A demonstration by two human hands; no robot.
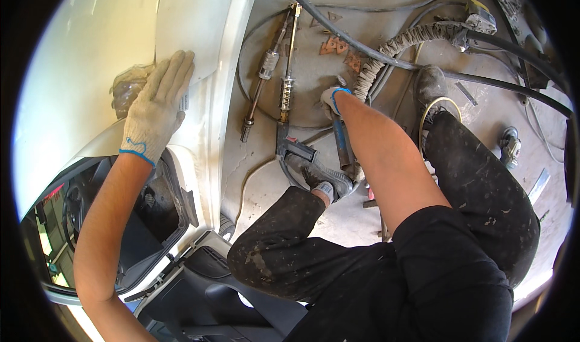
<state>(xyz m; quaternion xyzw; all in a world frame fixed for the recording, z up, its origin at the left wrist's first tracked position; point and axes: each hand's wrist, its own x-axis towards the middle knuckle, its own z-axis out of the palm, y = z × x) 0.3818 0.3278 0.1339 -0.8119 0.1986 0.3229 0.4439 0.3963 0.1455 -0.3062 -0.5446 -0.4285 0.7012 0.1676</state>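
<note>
My left hand (158, 103), in a pale knit glove with a blue cuff, lies flat on the white car body panel (199, 46), fingers stretched out together. Part of the palm covers a rough brownish patch (128, 91) where the paint is gone. Low on my right, my gloved right hand (330, 101) is closed round a long tool with a blue and black handle (341, 139); its exact kind is partly hidden by the hand. Left of that hand, a spot puller gun with a spring on its rod (286, 97) lies on the floor beside a slide hammer (266, 67).
Thick black cables (374, 53) and a ribbed cloth-wrapped hose (399, 43) cross the floor. Several rusty triangular metal pieces (333, 45) lie there. A yellow-and-grey tool (480, 16) and a small grinder (511, 145) sit farther right. The open car door (223, 300) is beside my leg.
</note>
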